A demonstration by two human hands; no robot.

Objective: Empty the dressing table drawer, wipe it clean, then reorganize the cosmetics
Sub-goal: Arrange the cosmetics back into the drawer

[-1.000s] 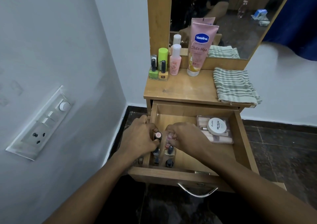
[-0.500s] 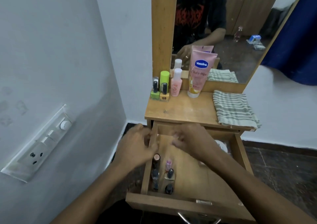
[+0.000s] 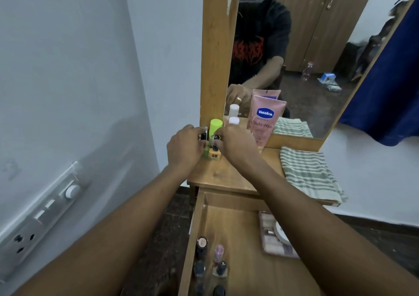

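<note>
On the dressing table top (image 3: 226,177), my left hand (image 3: 184,147) curls its fingers round the black cap of a green nail polish bottle (image 3: 205,153). Beside it my right hand (image 3: 235,147) pinches the cap of a yellow nail polish bottle (image 3: 214,155). Both bottles stand on the wood, touching each other. Below, the drawer (image 3: 244,273) is pulled open. Several nail polish bottles (image 3: 201,245) stand in rows along its left side. A makeup palette (image 3: 269,239) with a white round jar (image 3: 279,233) on it lies at its right, partly hidden by my right forearm.
Behind the two bottles stand a lime-green tube (image 3: 215,125), a pink bottle with a white cap (image 3: 233,121) and a pink Vaseline tube (image 3: 264,118) against the mirror (image 3: 306,46). A striped cloth (image 3: 310,173) lies folded on the top's right. A wall with a switch panel (image 3: 45,209) is close on the left.
Both hands left the nail polish bottles in the drawer and rose to the table top, where they now hold the green and yellow bottles. The camera tilted up.
</note>
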